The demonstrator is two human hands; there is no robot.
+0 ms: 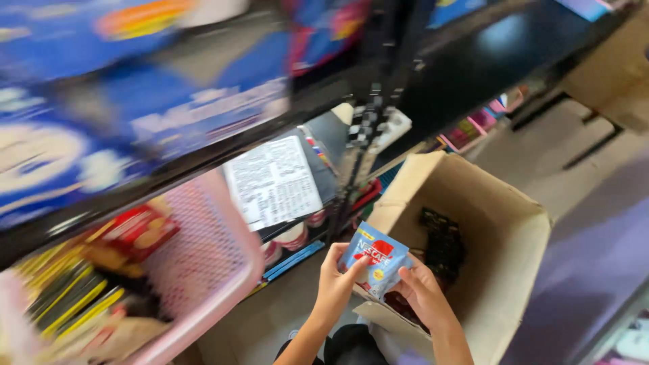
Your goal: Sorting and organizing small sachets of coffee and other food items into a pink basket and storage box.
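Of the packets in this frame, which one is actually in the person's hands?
The blue packet, gripped by the left hand and the right hand above the cardboard box. The dark packets lie untouched inside the box.

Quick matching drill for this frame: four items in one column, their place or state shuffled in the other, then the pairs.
Items:
1. blue sachet
2. cardboard box
3. pink basket
4. printed sheet

Places or states:
A. on the shelf at left, holding packets
B. open on the floor, dark packets inside
C. hanging at the shelf edge, above the basket's right side
D. held between the left hand and right hand, over the box

Pairs: 1-D, 2-B, 3-A, 4-C
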